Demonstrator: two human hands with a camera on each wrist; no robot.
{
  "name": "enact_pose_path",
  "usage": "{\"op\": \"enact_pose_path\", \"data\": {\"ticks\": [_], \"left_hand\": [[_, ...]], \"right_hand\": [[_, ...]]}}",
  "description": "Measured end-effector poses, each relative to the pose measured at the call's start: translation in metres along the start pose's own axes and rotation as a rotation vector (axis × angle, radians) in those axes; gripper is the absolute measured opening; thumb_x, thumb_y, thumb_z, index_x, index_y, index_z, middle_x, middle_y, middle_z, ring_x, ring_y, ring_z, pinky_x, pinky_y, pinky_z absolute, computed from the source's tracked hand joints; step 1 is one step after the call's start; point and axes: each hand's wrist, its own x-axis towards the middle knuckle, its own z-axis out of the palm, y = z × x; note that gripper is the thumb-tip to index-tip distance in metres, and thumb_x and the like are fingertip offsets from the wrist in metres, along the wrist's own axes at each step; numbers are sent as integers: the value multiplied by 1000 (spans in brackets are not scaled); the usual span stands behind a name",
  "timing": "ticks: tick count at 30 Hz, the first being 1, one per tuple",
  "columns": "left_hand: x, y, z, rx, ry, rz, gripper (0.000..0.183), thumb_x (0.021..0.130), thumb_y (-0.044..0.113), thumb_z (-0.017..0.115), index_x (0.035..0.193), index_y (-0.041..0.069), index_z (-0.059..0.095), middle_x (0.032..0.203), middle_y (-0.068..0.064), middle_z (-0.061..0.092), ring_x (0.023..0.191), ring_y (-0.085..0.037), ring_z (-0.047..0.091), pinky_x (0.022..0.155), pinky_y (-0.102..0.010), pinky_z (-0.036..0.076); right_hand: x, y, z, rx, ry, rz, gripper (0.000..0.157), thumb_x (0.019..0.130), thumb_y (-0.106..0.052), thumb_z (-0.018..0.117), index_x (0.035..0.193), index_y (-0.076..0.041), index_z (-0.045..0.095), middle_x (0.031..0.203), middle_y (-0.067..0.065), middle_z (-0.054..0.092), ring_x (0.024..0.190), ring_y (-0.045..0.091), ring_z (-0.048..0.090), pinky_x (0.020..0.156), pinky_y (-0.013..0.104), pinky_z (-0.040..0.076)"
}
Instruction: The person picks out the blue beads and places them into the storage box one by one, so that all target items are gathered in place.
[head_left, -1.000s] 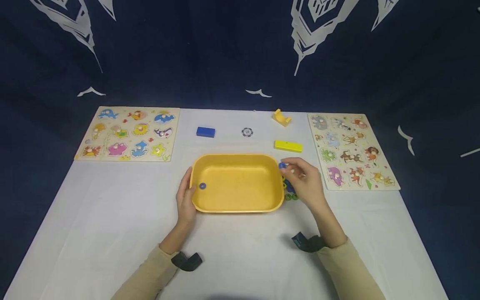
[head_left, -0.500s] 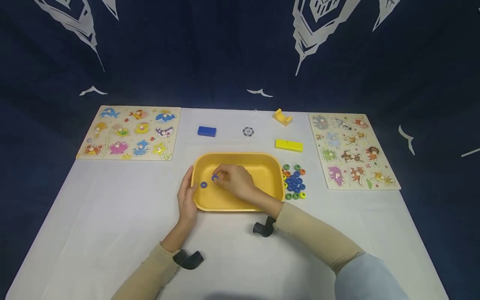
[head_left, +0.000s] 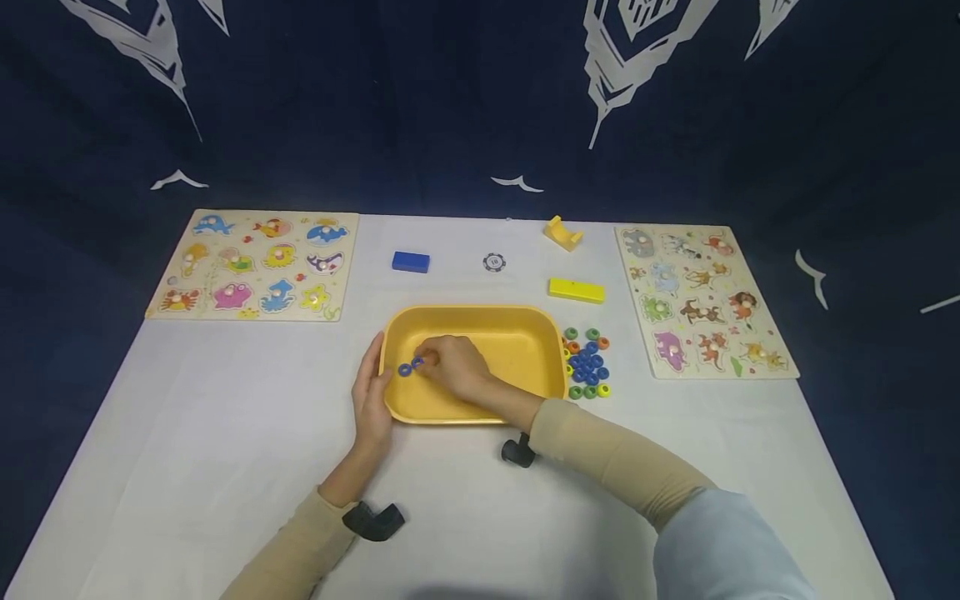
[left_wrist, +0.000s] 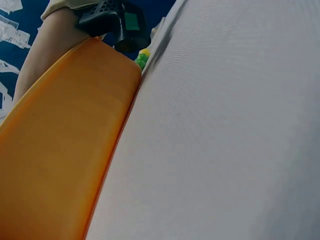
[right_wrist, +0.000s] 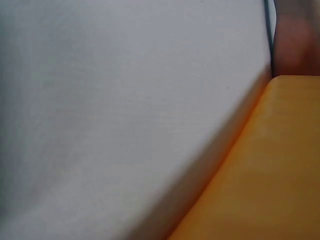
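Observation:
A yellow plastic tray (head_left: 517,312) lies on the white table, its outer wall also filling part of both wrist views. My left hand (head_left: 371,400) holds its left end, with the thumb at the rim and fingers along the outside. Inside the tray, my right hand (head_left: 456,367) pinches a blue bead (head_left: 417,362) near the floor. Just left of that sits a second blue ring-shaped bead (head_left: 405,370). Right of the tray lie several loose beads (head_left: 590,361) in blue, green, orange and yellow. The right fingertips are partly hidden in the head view.
Behind the tray are a blue block (head_left: 411,262), a poker chip (head_left: 494,262), a yellow block (head_left: 576,291) and a yellow curved block (head_left: 563,234). Wooden animal puzzle boards stand to the left (head_left: 251,267) and right (head_left: 705,304). A dark curtain (head_left: 390,108) hangs behind the table.
My right hand has carried a blue bead from beside the tray's right end leftward into the tray, down next to the other blue bead. My left hand has stayed at the tray.

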Motion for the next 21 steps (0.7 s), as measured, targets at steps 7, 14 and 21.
{"op": "enact_pose_path", "data": {"ticks": [7, 14, 21], "left_hand": [[-1, -2, 1, 8, -13, -16, 52, 86, -5, 26, 138, 1, 25, 146, -13, 22, 135, -15, 18, 109, -18, 20], [-2, -3, 0, -2, -19, -21, 52, 87, -3, 27, 139, 4, 25, 146, -9, 23, 135, -13, 19, 111, -24, 20], [4, -23, -6, -47, -17, 12, 53, 87, -2, 28, 138, 13, 30, 145, -3, 26, 133, -10, 22, 109, -20, 22]], "right_hand": [[-20, 1, -21, 104, 168, -110, 31, 78, -14, 64, 108, -14, 64, 82, -6, 65, 61, 7, 51, 53, 17, 44], [-73, 34, -67, 308, 441, -253, 29, 78, -19, 66, 107, -12, 64, 82, -2, 61, 58, 8, 43, 44, 18, 35], [-121, 118, -93, 362, 686, -112, 31, 76, -4, 66, 107, -4, 63, 81, 9, 59, 61, 13, 42, 42, 16, 33]]}}
